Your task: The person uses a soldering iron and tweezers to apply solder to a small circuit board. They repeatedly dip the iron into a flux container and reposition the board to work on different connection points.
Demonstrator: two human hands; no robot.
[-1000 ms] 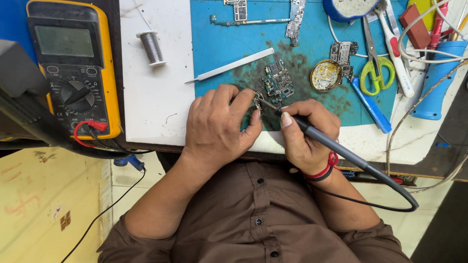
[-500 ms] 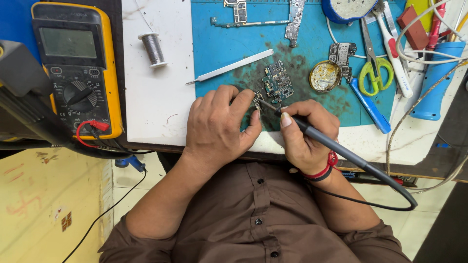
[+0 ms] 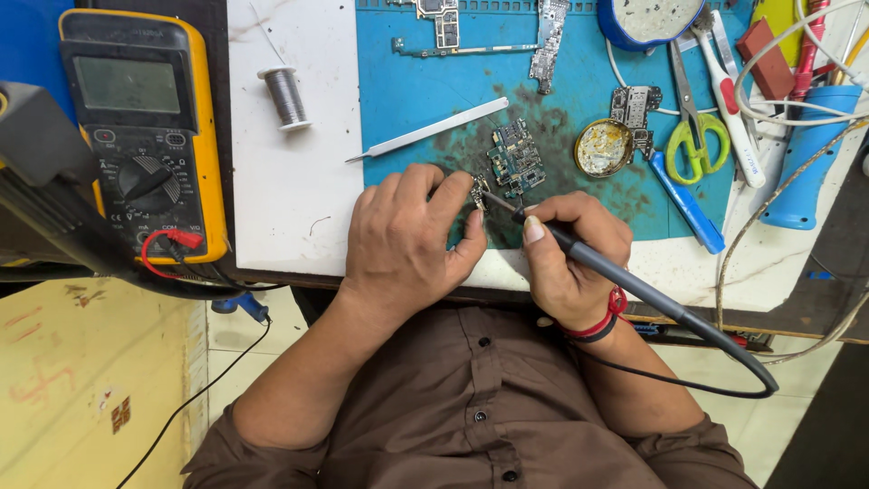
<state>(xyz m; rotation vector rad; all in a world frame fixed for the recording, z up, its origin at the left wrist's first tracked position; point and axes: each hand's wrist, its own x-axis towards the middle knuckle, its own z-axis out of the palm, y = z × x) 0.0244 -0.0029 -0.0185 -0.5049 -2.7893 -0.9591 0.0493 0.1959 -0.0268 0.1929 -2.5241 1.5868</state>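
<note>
I see the left hand with fingers pinched on a small circuit piece over the blue mat on the tabletop; my right hand grips the soldering iron, its tip touching that piece just beside the green board

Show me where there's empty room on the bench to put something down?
Bare white top lies between the meter and the blue mat, below the wire spool. A smaller bare patch sits on the mat above the tweezers. The right side is crowded with scissors, tools and cables.
</note>
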